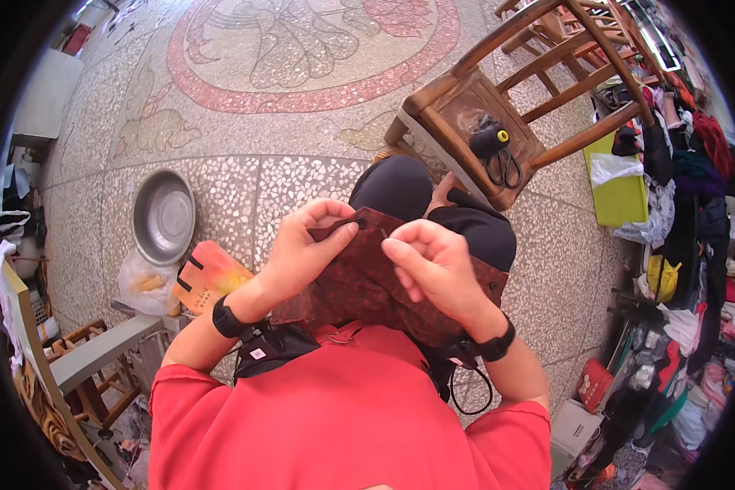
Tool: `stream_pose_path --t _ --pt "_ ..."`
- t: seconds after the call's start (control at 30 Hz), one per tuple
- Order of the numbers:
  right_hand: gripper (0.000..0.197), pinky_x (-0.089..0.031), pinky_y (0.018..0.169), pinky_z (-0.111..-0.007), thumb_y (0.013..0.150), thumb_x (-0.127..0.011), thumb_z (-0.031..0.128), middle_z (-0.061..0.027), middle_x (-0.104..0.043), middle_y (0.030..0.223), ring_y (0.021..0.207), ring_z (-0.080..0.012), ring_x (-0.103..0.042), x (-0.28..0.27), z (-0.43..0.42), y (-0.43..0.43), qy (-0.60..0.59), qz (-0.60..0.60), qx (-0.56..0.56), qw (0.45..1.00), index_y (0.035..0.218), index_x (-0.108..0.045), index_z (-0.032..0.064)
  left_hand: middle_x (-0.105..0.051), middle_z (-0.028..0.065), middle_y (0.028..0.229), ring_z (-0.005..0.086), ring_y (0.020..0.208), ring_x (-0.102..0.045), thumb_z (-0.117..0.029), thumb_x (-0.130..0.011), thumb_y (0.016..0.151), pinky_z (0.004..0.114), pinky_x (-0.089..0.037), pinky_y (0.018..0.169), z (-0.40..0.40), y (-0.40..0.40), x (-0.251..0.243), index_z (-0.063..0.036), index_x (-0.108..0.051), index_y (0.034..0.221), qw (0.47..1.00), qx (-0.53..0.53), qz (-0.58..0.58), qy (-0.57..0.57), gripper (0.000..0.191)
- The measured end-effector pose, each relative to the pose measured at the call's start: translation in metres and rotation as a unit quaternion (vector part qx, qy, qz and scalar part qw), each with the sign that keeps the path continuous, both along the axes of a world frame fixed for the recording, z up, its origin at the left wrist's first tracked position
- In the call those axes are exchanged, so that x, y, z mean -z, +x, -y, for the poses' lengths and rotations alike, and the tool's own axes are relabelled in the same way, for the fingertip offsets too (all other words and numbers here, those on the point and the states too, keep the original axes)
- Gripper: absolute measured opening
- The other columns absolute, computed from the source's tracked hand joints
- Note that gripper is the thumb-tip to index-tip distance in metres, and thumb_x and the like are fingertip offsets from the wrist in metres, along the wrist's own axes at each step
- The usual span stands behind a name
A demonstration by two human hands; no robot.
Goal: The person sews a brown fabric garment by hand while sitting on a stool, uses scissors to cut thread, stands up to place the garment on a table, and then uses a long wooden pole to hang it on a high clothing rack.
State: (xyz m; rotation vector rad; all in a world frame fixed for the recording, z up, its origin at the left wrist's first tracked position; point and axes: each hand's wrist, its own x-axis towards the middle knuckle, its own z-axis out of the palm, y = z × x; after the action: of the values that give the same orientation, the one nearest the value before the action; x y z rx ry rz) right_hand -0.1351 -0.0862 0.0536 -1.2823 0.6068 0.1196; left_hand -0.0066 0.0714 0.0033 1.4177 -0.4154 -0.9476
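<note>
A dark red patterned cloth (367, 288) lies across my lap. My left hand (312, 239) pinches its upper edge between thumb and fingers, beside a dark round button or snap (361, 222). Just to the right, my right hand (425, 254) is raised over the cloth with thumb and forefinger together; a thin, small thing seems to show at the fingertips, too fine to identify. Another dark round fastener (493, 285) sits near the cloth's right edge. On a wooden chair (453, 101) in front of me rest a cone of dark thread (489, 142) and black-handled scissors (503, 168).
To the left on the speckled floor stand a metal basin (164, 217), a clear plastic bag (150, 285) and an orange paper bag (211, 275). A grey bench-like bar (107, 352) is at lower left. Piled clothes (698, 184) and a green bin (615, 184) line the right side.
</note>
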Motion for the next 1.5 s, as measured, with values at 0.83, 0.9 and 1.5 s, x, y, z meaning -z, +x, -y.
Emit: stream_pose_path --t 0.83,0.9,1.5 --pt "0.015 -0.042 0.04 -0.019 0.091 -0.058 0.014 -0.002 -0.057 0.062 0.046 -0.0058 -0.051 0.017 -0.004 0.008 0.056 -0.005 -0.02 0.998 0.095 -0.057 -0.0002 -0.062 -0.0004 0.086 0.0025 0.082 -0.056 0.004 -0.06 0.085 0.017 -0.043 0.067 -0.005 -0.009 -0.004 -0.0006 -0.055 0.101 0.994 0.022 0.108 0.014 0.017" --pt "0.014 -0.043 0.041 -0.019 0.091 -0.058 0.014 -0.0024 -0.057 0.062 0.047 -0.006 -0.052 0.015 -0.002 0.009 0.052 -0.009 -0.027 0.998 0.095 -0.057 -0.0001 -0.063 0.0021 0.084 0.0054 0.076 -0.058 0.005 -0.062 0.082 0.019 -0.044 0.063 -0.005 -0.011 -0.003 -0.0008 -0.057 0.099 0.981 0.024 0.191 -0.011 0.018" --pt "0.013 -0.046 0.065 -0.022 0.087 -0.065 0.012 -0.0016 -0.06 0.086 0.079 -0.0068 -0.057 0.004 0.029 0.009 -0.04 0.134 -0.139 0.98 0.094 -0.063 0.0013 -0.064 0.0076 0.081 0.0192 0.069 -0.062 -0.001 -0.068 0.076 0.028 -0.049 0.06 0.005 -0.006 -0.018 -0.0045 -0.063 0.09 0.899 0.075 0.415 -0.119 0.016"
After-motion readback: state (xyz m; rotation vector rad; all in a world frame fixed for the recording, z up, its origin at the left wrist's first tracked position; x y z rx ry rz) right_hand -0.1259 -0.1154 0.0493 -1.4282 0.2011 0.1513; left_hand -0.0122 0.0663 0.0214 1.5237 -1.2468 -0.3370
